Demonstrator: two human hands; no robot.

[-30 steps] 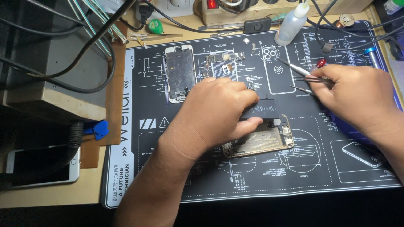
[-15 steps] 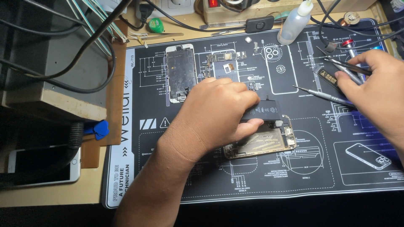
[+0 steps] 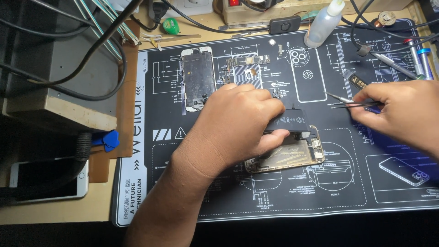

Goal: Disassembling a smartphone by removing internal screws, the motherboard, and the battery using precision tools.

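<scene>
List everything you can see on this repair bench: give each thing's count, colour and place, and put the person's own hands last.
Work mat: 1, black with white drawings, across the bench.
Opened phone body: 1, gold-edged, mat centre, under the left hand.
Battery: 1, black, lifted over the phone body.
Screen panel: 1, dark with white rim, upper mat.
Circuit board: 1, right of the screen panel.
Squeeze bottle: 1, clear, top edge.
Tweezers: 1, metal, right of centre.
Blue pick: 1, left of the mat.
White phone: 1, face up, far left.
Cables: several, black, upper left.
Left hand: grips the battery.
Right hand: holds the tweezers.
</scene>
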